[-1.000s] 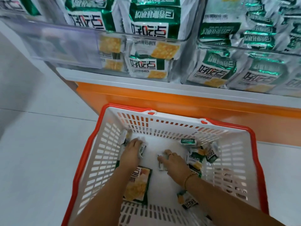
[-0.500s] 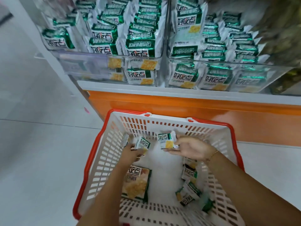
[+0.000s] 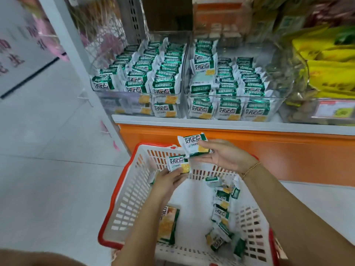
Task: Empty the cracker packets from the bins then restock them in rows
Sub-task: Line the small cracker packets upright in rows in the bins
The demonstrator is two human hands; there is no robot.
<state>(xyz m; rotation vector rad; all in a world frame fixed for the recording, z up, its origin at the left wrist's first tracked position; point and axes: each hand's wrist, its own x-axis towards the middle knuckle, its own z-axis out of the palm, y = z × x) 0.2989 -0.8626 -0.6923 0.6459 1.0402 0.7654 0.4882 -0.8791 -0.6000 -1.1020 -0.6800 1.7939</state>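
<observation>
head cam: both hands up over a red-rimmed white basket (image 3: 123, 198) on the floor (image 3: 48, 169), in front of the shelf (image 3: 211, 124).

left hand (image 3: 169, 181) grips the lower packet (image 3: 177, 163) by its bottom edge, fingers curled round it, label facing up.

right hand (image 3: 224, 158) is palm-up w/ the upper packet (image 3: 194, 144) pinched btwn thumb on top and fingers under. gold bracelet (image 3: 250, 169) on that wrist.

the 2 packets nearly touch at the corners, upper one just past the basket's far rim, close to the orange panel (image 3: 269, 150) below the shelf.

inside the basket: loose packets (image 3: 221, 214) piled along the right side, and a big flat pack (image 3: 169, 225) lying on the bottom left, partly under the left forearm.

on the shelf 2 clear bins side by side. left bin (image 3: 138, 100) holds green/white cracker packets standing in rows front to back. right bin (image 3: 230, 108) also in rows, its left row stacked higher w/ one packet upright on top.

yellow bags (image 3: 330, 70) in the next container to the right, blurry.
</observation>
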